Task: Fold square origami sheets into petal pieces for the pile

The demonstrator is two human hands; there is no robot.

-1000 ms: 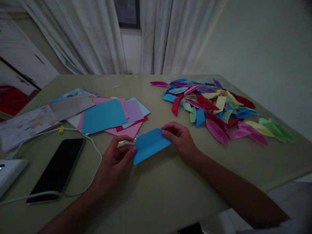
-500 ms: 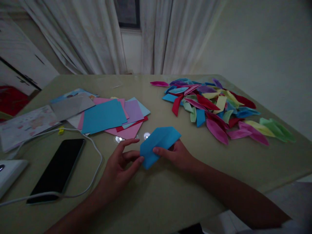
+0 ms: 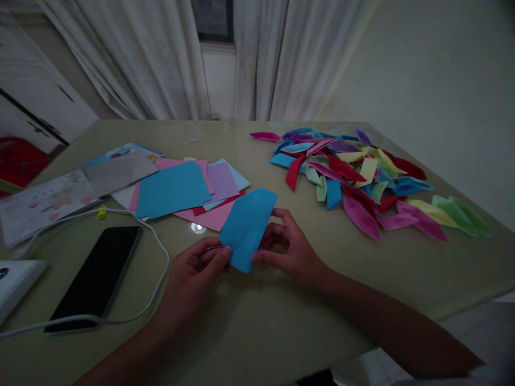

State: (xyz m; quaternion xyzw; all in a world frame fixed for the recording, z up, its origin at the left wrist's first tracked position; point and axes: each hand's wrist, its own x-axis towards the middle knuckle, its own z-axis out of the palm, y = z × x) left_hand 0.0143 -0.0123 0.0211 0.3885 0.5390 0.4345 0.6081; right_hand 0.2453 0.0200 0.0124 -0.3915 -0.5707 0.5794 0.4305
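A folded sheet of blue paper point(image 3: 248, 228) with angled corners is held up above the table, tilted, its broad face toward me. My left hand point(image 3: 203, 265) pinches its lower left corner, thumb in front and fingers behind. At the lower right edge is my right hand point(image 3: 292, 246), thumb tip against the paper and fingers curled beside and partly behind it. The paper hides some of those fingertips. Beyond my left hand lie flat coloured sheets, with a blue square sheet point(image 3: 175, 188) on top. To the right is a pile of folded paper pieces point(image 3: 350, 166) in many colours.
A black phone point(image 3: 94, 279) lies at the left, with a white cable point(image 3: 163, 252) looping around it. Near the left edge sits a white device point(image 3: 18, 284). Behind it are a patterned sheet point(image 3: 44, 203) and a clear plastic sleeve point(image 3: 120, 174). Curtains point(image 3: 257, 64) hang beyond the table point(image 3: 225, 332).
The blue paper has turned more upright and shifted slightly left. My left hand has closed on its corner, while my right hand has slid to the edge with a looser hold.
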